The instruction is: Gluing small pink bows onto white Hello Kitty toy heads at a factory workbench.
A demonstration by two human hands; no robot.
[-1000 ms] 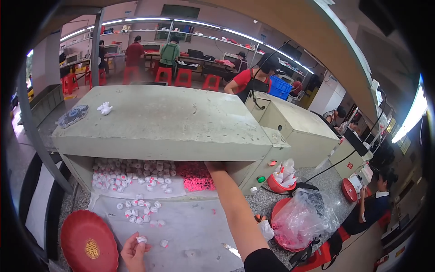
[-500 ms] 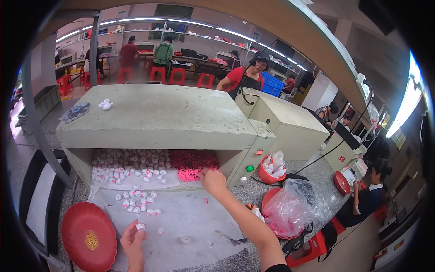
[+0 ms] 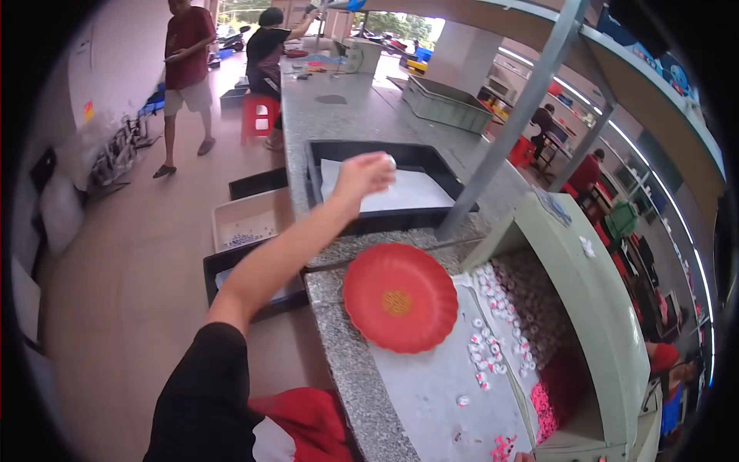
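My left hand [image 3: 360,182] is closed around a small white rounded piece [image 3: 391,162], holding it above the white sheet [image 3: 408,191] in a black tray [image 3: 319,165]. Of my right hand [image 3: 523,457] only a bit of fingertip shows at the lower edge, beside a few loose pink pieces [image 3: 503,446]. Many white rounded pieces with pink spots [image 3: 485,346] lie on the pale sheet and inside the grey-green box [image 3: 589,254]. A heap of pink pieces [image 3: 545,412] sits at the box's near end.
A red scalloped plate [image 3: 400,296] stands on the speckled counter [image 3: 339,339] between tray and box. A grey metal post [image 3: 523,115] rises by the tray. Bins [image 3: 250,219] stand below the counter's left edge. One person [image 3: 188,54] walks in the aisle; another sits farther off.
My view has swung left. My left hand has gone from the pale sheet to above the black tray with a white piece; my right hand has nearly left the picture.
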